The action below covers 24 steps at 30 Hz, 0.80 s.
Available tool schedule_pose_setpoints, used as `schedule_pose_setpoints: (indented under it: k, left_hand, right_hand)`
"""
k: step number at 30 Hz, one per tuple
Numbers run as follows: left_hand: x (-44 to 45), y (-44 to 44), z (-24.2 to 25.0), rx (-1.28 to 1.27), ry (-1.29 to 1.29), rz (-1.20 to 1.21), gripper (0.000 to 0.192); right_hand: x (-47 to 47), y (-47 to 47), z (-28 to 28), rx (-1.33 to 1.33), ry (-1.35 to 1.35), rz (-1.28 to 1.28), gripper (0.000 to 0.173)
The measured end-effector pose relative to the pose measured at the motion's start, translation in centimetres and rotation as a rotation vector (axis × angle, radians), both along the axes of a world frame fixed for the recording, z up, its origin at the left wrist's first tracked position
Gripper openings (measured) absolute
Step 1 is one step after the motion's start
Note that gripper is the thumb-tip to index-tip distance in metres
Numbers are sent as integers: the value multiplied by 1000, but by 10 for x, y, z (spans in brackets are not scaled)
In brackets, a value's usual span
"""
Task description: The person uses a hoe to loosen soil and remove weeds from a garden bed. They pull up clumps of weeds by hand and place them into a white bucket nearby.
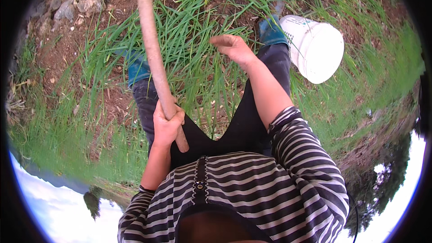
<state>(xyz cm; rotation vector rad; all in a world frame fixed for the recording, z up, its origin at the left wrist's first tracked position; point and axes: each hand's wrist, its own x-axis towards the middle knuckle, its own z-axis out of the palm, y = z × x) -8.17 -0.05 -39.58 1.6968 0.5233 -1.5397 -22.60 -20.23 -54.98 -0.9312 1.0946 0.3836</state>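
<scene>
My left hand (pixel 168 123) is closed round the lower part of a long, slightly curved wooden pole (pixel 153 47). The pole rises past the top of the picture, so its far end is hidden; its near end sticks out below my fist. To the right, my right hand (pixel 233 48) hovers over long green grass-like leaves (pixel 189 30), fingers extended and slightly bent, with nothing seen in it. Many of these leaves lie bent over between my two blue boots (pixel 138 67).
A white plastic bucket (pixel 308 49) lies tilted beside my boot on the right, on green leaves. Grey stones (pixel 77 5) are piled at the upper left by bare reddish soil (pixel 60 57). More green rows spread on both sides, with trees (pixel 378 179) far off.
</scene>
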Motion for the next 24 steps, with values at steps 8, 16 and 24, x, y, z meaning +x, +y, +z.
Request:
schedule_pose_setpoints:
  k: [8,16,24]
  left_hand:
    - [31,13,42,-102,-186,45,52]
    - [34,-7,63,-92,-153,-3,47]
    - [29,-16,97,83,-77,-175,46]
  right_hand:
    - [-117,-88,86,-169,550,-538,45]
    - [-285,-60,84,-33,890,-1555,62]
    - [-307,-54,-4,228,374,-1950,34]
